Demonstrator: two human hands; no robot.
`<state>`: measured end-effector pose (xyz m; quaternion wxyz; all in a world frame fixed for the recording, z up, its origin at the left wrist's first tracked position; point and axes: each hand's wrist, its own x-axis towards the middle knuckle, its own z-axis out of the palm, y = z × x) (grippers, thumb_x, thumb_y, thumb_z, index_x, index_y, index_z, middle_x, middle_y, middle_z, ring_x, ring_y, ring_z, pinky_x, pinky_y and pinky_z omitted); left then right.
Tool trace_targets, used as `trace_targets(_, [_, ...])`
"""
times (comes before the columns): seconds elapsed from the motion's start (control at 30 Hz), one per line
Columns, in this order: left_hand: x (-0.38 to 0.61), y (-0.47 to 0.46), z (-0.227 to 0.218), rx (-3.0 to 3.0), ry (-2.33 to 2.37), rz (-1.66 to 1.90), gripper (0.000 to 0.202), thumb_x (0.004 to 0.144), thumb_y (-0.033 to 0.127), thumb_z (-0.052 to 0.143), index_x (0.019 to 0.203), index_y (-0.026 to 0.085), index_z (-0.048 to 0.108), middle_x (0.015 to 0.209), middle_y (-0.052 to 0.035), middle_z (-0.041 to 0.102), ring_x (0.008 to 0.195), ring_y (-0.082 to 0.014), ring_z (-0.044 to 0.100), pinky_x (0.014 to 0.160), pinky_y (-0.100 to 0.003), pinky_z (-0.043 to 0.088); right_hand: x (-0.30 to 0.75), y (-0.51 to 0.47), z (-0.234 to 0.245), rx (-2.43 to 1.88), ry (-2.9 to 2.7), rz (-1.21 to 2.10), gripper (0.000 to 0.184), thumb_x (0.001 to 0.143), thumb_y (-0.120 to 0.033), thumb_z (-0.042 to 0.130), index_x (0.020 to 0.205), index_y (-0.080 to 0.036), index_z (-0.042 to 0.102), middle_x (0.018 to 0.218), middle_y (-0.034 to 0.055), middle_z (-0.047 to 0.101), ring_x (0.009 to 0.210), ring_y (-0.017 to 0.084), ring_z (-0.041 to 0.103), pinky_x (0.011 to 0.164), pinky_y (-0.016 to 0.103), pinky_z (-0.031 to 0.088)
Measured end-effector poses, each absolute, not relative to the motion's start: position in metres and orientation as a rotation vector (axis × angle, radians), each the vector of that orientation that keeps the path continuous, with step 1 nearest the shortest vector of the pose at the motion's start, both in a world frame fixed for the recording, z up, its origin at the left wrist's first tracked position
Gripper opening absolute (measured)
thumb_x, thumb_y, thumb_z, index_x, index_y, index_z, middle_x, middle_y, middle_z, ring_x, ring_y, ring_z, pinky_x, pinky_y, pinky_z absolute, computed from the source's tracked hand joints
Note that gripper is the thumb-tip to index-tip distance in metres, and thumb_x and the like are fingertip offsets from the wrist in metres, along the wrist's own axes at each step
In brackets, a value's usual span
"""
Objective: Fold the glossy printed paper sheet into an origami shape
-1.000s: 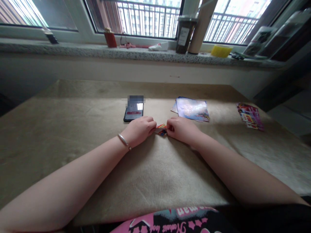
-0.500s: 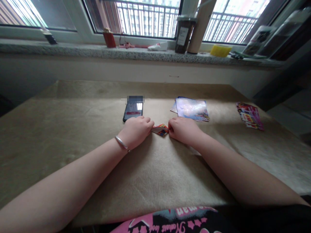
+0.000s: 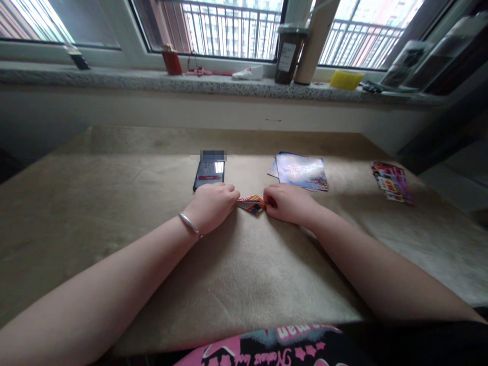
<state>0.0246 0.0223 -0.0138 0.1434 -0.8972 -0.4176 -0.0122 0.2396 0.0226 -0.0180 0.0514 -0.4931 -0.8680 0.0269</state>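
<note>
Between my hands, low on the table, lies a small piece of folded paper (image 3: 252,203), printed in red, orange and blue with a pale inner side. My left hand (image 3: 215,203), with a silver bangle at the wrist, is closed on its left end. On the right end, my right hand (image 3: 287,202) pinches the paper with curled fingers. Just beyond my left hand a dark smartphone (image 3: 210,172) lies face up. Behind my right hand are a few glossy bluish printed sheets (image 3: 302,171). The ends of the paper are hidden by my fingers.
Several pink and red printed cards (image 3: 392,182) lie at the right of the beige-covered table (image 3: 133,173). Along the granite windowsill (image 3: 133,79) stand a red container (image 3: 171,61), a dark lidded jar (image 3: 290,53), a cardboard tube (image 3: 314,46) and a yellow block (image 3: 346,80).
My left hand has shifted slightly left, baring a little more of the paper's left end. My right hand has rolled a little, and its curled fingers show more.
</note>
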Motion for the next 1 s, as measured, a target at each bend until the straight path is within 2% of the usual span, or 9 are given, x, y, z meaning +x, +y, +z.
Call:
trace_targets(0.17, [0.0245,0.0232,-0.0167,-2.608,-1.213,-0.066,0.015,0.086,0.021,0.051,0.077,0.017,0.063,0.080,-0.0048,0.064,0.074,-0.0202,0.060,0.055,-0.028,0.039,0.2407,0.0226,-0.0221,-1.406,-2.543,0.141,0.010,0.077,-0.026,0.056,0.082,-0.021,0.063,0.081,0.0010,0.067,0.071,0.013,0.056,0.057,0.023,0.029])
trace_targets(0.43, [0.0251,0.0221,-0.0176,-2.597,-1.231,-0.081,0.016,0.085,0.021,0.051,0.075,0.017,0.062,0.079,-0.0043,0.064,0.073,-0.0211,0.060,0.054,-0.028,0.039,0.2396,0.0222,-0.0194,-1.382,-2.612,0.115,0.011,0.078,-0.024,0.054,0.074,-0.020,0.064,0.078,0.0012,0.067,0.070,0.014,0.054,0.055,0.024,0.025])
trace_targets(0.6, [0.0249,0.0224,-0.0176,-2.596,-1.255,-0.090,0.015,0.084,0.022,0.051,0.075,0.017,0.063,0.080,-0.0050,0.064,0.074,-0.0191,0.060,0.055,-0.027,0.039,0.2432,0.0246,-0.0179,-1.437,-2.586,0.185,0.013,0.079,-0.028,0.054,0.074,-0.022,0.065,0.077,0.0004,0.067,0.069,0.014,0.054,0.054,0.024,0.026])
trace_targets(0.77, [0.0247,0.0228,-0.0182,-2.603,-1.266,-0.086,0.016,0.085,0.023,0.051,0.076,0.017,0.063,0.081,-0.0055,0.064,0.076,-0.0198,0.060,0.056,-0.026,0.040,0.2441,0.0262,-0.0189,-1.469,-2.565,0.284,0.008,0.074,-0.023,0.056,0.076,-0.021,0.064,0.075,-0.0002,0.065,0.065,0.012,0.051,0.053,0.023,0.027])
trace_targets(1.0, [0.0252,0.0225,-0.0182,-2.587,-1.265,-0.076,0.017,0.085,0.022,0.048,0.076,0.018,0.062,0.081,-0.0041,0.064,0.075,-0.0210,0.060,0.055,-0.028,0.040,0.2372,0.0230,-0.0194,-1.413,-2.545,0.240,0.005,0.072,-0.021,0.056,0.069,-0.020,0.060,0.071,0.0001,0.063,0.064,0.012,0.049,0.052,0.023,0.025])
